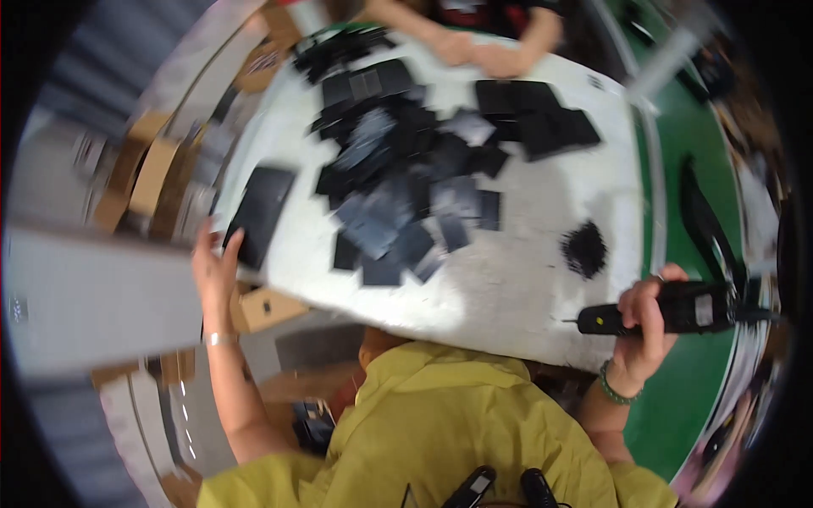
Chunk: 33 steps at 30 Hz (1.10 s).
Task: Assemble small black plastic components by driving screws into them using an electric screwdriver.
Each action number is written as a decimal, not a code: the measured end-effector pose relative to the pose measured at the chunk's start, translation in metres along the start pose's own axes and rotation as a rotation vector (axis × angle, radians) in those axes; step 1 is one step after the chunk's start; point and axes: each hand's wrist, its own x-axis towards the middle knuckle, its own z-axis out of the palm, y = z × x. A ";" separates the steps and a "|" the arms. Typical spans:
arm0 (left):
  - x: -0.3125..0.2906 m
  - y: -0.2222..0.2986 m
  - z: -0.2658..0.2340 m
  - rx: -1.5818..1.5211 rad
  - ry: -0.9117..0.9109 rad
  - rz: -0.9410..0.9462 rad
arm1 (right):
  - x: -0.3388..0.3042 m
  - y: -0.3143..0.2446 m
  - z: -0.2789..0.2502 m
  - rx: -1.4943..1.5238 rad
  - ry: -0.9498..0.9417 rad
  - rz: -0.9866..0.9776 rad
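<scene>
In my right hand (645, 332), fingers wrapped around it, is a black electric screwdriver (677, 310); its thin bit points left over the table's right front edge. My left hand (215, 267) is at the table's left edge, thumb on the near corner of a black flat rectangular panel (268, 207) and fingers at its outer side, partly blurred. A heap of thin black and dark grey plates (381, 212) covers the middle of the white table (517, 292). Left of the screwdriver's upper side lies a small pile of black screws or similar bits (584, 250).
Across the table a person rests both hands (478, 57) on its far edge. Larger black panels (542, 123) lie at the far right, dark thin parts (339, 51) at the far left. Cardboard boxes (152, 178) stand beyond the left edge. Green floor (677, 394) shows at right.
</scene>
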 end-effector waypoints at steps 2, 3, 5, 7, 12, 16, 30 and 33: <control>0.002 0.059 0.000 0.142 0.312 0.386 | -0.002 0.004 0.007 -0.095 0.008 -0.026; 0.001 0.097 0.004 -0.049 0.238 0.431 | -0.003 0.006 0.008 -0.111 -0.003 -0.033; -0.006 0.194 0.022 -0.447 -0.138 0.541 | -0.008 0.011 -0.006 -0.085 -0.034 -0.027; -0.005 0.255 0.072 -0.475 -0.328 0.892 | -0.012 0.017 -0.017 -0.117 -0.048 -0.041; -0.013 0.343 0.168 -0.318 -0.280 1.052 | -0.032 0.015 -0.021 -0.133 -0.011 -0.027; -0.019 0.365 0.180 -0.080 -0.259 0.970 | -0.035 0.014 -0.029 -0.062 -0.064 -0.005; -0.038 0.352 0.188 -0.425 -0.325 1.174 | -0.024 0.016 -0.041 -0.153 -0.037 0.013; -0.047 0.345 0.190 -0.333 -0.291 1.120 | -0.021 0.020 -0.039 -0.134 -0.024 -0.025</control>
